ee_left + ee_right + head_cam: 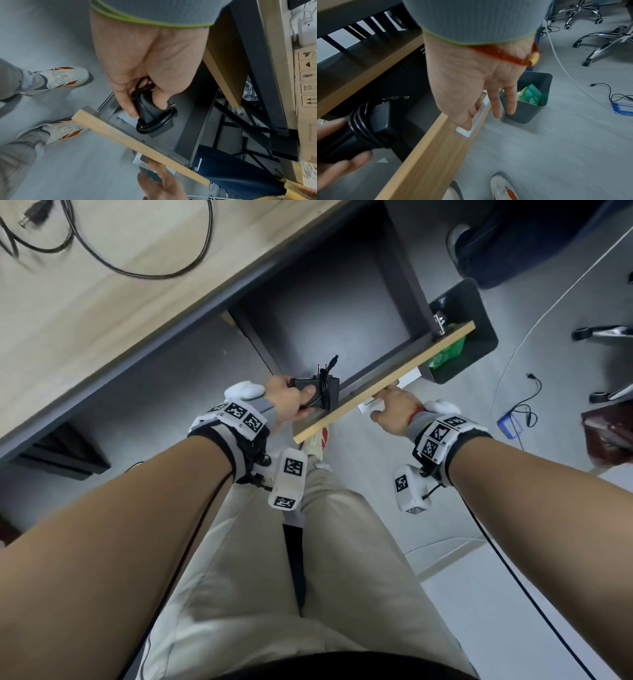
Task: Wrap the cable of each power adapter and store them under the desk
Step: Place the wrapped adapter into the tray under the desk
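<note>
My left hand (pixel 287 400) grips a black power adapter (pixel 320 392) with its cable wound round the body. It hangs over the open dark drawer (pixel 325 320) under the desk (pixel 85 313). In the left wrist view the adapter (pixel 154 119) sits between thumb and fingers, just inside the wooden drawer front (pixel 128 139). My right hand (pixel 467 88) has two fingers hooked into the white handle (pixel 477 119) on the drawer front (pixel 428 155); the other two fingers point straight down outside it. A second black cable (pixel 137 251) lies loose on the desk top.
A grey waste bin (pixel 527 108) with green packets stands just right of the drawer. Chrome chair bases (pixel 607 39) stand further right. A thin cable and a blue item (pixel 510 424) lie on the floor. My shoes (pixel 67 77) stand below the drawer front.
</note>
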A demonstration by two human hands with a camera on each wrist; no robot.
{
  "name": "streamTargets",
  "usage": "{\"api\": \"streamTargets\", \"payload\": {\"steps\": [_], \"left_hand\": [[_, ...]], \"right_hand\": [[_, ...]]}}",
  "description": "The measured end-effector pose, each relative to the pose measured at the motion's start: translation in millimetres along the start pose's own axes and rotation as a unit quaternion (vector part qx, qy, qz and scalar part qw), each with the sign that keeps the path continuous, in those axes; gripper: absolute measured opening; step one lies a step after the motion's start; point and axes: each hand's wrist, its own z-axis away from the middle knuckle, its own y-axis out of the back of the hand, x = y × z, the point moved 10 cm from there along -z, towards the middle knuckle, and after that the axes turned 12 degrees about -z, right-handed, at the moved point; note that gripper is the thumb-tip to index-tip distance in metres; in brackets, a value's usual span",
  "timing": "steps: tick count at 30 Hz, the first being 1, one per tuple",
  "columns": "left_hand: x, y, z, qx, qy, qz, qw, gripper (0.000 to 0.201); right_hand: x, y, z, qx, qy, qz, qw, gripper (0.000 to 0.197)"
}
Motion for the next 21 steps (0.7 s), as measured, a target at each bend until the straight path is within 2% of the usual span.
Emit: {"api": "streamTargets", "payload": {"steps": [3,7,11,16,18,21], "left_hand": [[-2.9,-9.2,2.7,0.001,0.002,-0.006,1.0,0.012],[-3.0,-11.6,2.1,0.01,-0.004,0.037,0.999,0.01],[-5.6,-16.0,-2.0,0.017,-0.011,0.044,0.999,0.036],[-8.5,-18.6,-2.9,0.008,-0.006,0.028,1.0,0.038],[-8.3,-18.9,-3.7,0.005,-0.009,-0.003,1.0,0.034],[-6.2,-14.5,-4.3,0.016,-0.022,-0.024,0.999,0.037]], "right_hand": [[15.9,-7.2,5.7,-0.004,-0.017,-0.008,1.0,0.052],[27.3,-10.4,11.1,-0.012,-0.036,-0.02,0.999,0.049],[39.6,-18.1,19.2,-0.023,-0.048,-0.022,0.998,0.051],[20.6,-10.4,24.8,-0.042,-0.028,0.03,0.998,0.041],[1.4,3.9,24.1,-0.018,0.005,0.038,0.999,0.038],[-28.9,33.8,23.8,0.063,0.053,-0.105,0.991,0.05]]}}
